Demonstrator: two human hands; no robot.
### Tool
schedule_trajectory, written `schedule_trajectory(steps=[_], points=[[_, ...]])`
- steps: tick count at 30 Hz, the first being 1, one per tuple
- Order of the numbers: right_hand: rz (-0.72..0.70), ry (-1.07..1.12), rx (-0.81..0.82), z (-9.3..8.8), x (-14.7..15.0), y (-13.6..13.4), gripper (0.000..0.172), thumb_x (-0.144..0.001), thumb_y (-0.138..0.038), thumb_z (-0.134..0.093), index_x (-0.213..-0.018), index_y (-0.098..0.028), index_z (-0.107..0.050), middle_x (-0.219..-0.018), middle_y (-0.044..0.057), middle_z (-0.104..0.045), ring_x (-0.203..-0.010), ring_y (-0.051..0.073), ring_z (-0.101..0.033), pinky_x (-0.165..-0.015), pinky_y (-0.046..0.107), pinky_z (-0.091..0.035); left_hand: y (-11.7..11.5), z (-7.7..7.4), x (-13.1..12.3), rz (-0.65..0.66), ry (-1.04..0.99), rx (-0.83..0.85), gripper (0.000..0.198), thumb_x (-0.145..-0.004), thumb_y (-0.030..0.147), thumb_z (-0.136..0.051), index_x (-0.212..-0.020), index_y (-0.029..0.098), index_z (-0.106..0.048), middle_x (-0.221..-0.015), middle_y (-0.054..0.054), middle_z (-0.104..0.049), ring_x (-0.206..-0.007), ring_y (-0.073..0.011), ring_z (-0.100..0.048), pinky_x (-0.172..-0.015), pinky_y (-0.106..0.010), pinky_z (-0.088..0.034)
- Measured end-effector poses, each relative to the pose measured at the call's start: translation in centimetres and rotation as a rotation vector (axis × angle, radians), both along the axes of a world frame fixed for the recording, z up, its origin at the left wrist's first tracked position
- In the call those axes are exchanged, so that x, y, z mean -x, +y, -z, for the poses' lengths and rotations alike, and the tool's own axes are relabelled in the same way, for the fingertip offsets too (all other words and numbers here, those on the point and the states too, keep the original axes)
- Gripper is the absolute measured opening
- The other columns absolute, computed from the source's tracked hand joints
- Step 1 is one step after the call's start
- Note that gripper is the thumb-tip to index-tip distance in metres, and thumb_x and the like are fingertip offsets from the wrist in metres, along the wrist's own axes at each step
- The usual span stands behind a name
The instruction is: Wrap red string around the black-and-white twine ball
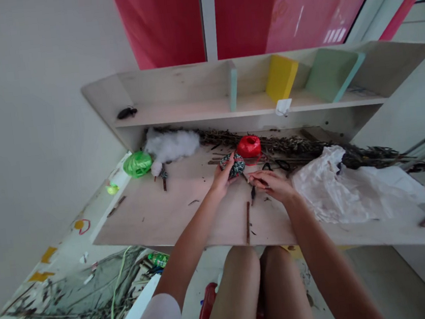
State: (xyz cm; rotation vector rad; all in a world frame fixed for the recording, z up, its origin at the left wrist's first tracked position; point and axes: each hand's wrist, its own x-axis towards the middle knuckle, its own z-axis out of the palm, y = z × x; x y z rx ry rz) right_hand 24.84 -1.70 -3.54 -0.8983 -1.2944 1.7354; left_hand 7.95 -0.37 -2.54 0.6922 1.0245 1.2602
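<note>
My left hand point(222, 177) is closed around a ball of dark green and white yarn point(237, 165) above the desk. To its right, the fingers of my right hand point(272, 184) are pinched together; what they hold, if anything, is too small to make out. A short thin twig point(246, 178) shows between the two hands. Just beyond the yarn sits a roll of red plastic twine point(248, 146). Black scissor handles point(282, 165) lie behind my right hand. On the desk in front of me rests a brown stick point(248, 222).
White stuffing point(172, 144) and a green twine roll point(138, 164) lie at the back left. Dried branches point(291, 145) run along the back under the shelf point(184, 110). A white plastic bag point(339, 191) covers the right side. Twigs point(72, 308) litter the floor at left.
</note>
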Motion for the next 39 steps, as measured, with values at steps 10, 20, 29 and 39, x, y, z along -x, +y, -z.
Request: schedule_trajectory(steps=[10, 20, 29, 39], points=[[0.012, -0.056, 0.003, -0.3, 0.0, -0.3, 0.029, -0.074, -0.042, -0.062, -0.073, -0.013, -0.067, -0.042, -0.006, -0.037, -0.040, 0.004, -0.022, -0.039, 0.023, -0.010, 0.2, 0.1, 0.3, 0.067, -0.168, 0.016, 0.050, -0.077, 0.046, -0.066, -0.123, 0.031, -0.057, -0.119, -0.006, -0.063, -0.097, -0.0204, -0.063, -0.078, -0.032, -0.054], [-0.074, -0.139, -0.006, 0.0, 0.0, -0.4, 0.026, -0.075, -0.040, -0.062, -0.072, -0.014, -0.068, -0.041, -0.006, -0.039, -0.039, 0.005, -0.025, -0.041, 0.023, -0.013, 0.3, 0.1, 0.3, 0.030, -0.178, 0.003, 0.049, -0.079, 0.054, -0.059, -0.121, 0.028, -0.057, -0.119, -0.005, -0.063, -0.100, -0.0204, -0.062, -0.077, -0.030, -0.053], [0.125, 0.195, 0.068, -0.6, -0.8, 0.3, 0.019, -0.075, -0.036, -0.062, -0.069, -0.019, -0.057, -0.042, -0.010, -0.021, -0.037, 0.005, -0.011, -0.033, 0.020, -0.011, 0.4, 0.2, 0.7, 0.003, -0.009, 0.087, 0.054, -0.079, 0.052, -0.058, -0.129, 0.033, -0.051, -0.126, -0.005, -0.059, -0.104, -0.0209, -0.060, -0.075, -0.029, -0.052], [0.541, 0.495, -0.037, -0.9, -3.3, 0.7, 0.016, -0.072, -0.032, -0.066, -0.072, -0.024, -0.053, -0.042, -0.011, -0.016, -0.037, 0.007, -0.013, -0.031, 0.017, -0.018, 0.7, 0.1, 0.9, -0.010, 0.020, 0.088, 0.051, -0.082, 0.049, -0.049, -0.128, 0.029, -0.052, -0.113, -0.006, -0.065, -0.083, -0.0185, -0.066, -0.057, -0.025, -0.051]])
